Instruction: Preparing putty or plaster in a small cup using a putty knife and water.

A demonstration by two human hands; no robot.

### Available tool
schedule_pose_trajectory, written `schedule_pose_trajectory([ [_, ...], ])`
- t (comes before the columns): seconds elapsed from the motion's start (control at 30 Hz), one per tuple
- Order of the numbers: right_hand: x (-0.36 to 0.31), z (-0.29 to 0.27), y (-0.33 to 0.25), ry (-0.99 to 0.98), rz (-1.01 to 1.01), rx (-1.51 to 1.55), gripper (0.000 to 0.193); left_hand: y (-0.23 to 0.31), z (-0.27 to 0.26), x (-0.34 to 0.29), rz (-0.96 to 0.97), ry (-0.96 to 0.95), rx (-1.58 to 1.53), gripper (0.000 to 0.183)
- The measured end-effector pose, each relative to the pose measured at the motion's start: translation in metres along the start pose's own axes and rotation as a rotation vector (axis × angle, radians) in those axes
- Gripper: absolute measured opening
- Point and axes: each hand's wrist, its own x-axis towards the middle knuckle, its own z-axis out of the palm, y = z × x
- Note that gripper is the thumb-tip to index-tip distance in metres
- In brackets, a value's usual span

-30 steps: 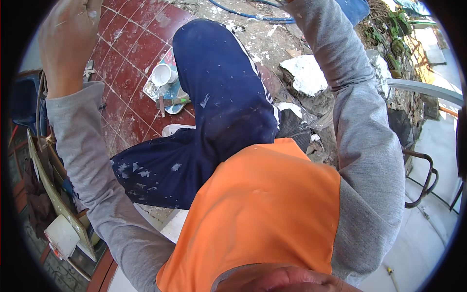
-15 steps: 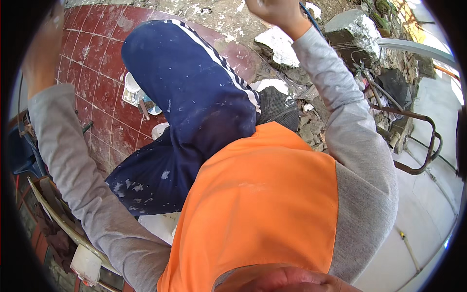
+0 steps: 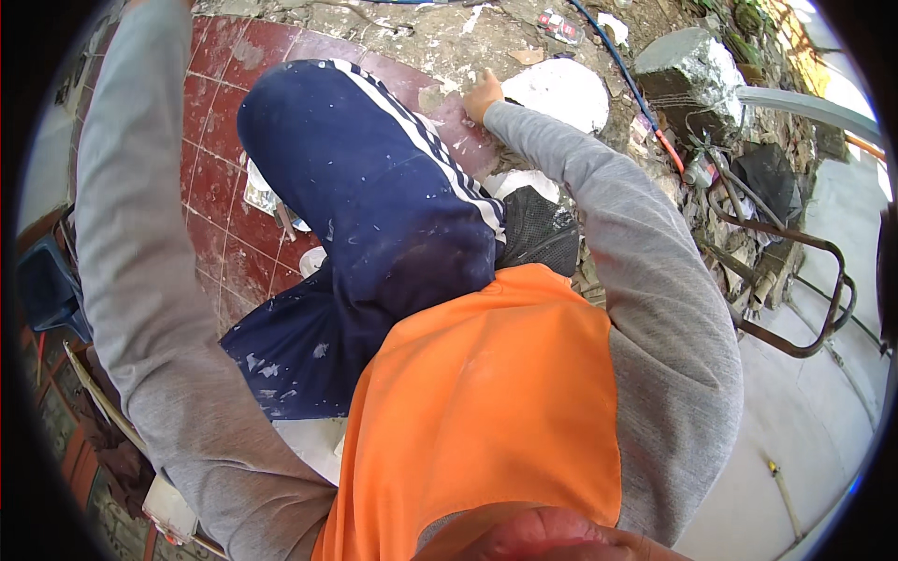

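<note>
Left of the concrete block (image 3: 687, 82) lies the white lump (image 3: 563, 93), then your right hand (image 3: 483, 96); farthest left, your left hand (image 3: 161, 3) barely shows. Neither's opening or hold can be told. Your right sleeve (image 3: 575, 154), swinging blockward, could knock the lump.

White chunk (image 3: 558, 95), roughly round outline, upper face bright white all over, lying broad side up just to the right of my right hand (image 3: 482, 96). Its left edge is close beside my hand; can't tell if I'm touching it. Surface washed out, thickness unclear.
</note>
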Motion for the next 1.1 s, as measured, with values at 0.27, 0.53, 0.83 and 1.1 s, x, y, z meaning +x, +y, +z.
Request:
schedule_pose_trajectory([
  [0.27, 0.038, 0.032, -0.018, -0.156, 0.158, -0.042, 0.039, -0.012, -0.078, -0.158, -0.187, -0.354, -0.314, 0.029],
  [0.53, 0.033, 0.008, -0.014, -0.256, 0.213, 0.077, 0.038, 0.019, -0.164, -0.299, -0.953, -0.234, -0.618, 0.025],
  [0.83, 0.011, -0.06, -0.002, 0.169, 0.151, 0.192, 0.025, 0.063, -0.185, -0.375, -1.32, -0.071, -0.651, 0.023],
  [1.1, -0.038, -0.142, 0.083, 0.45, 0.316, 0.395, 0.028, 0.066, -0.17, -0.37, -1.289, -0.105, -0.738, 0.026],
])
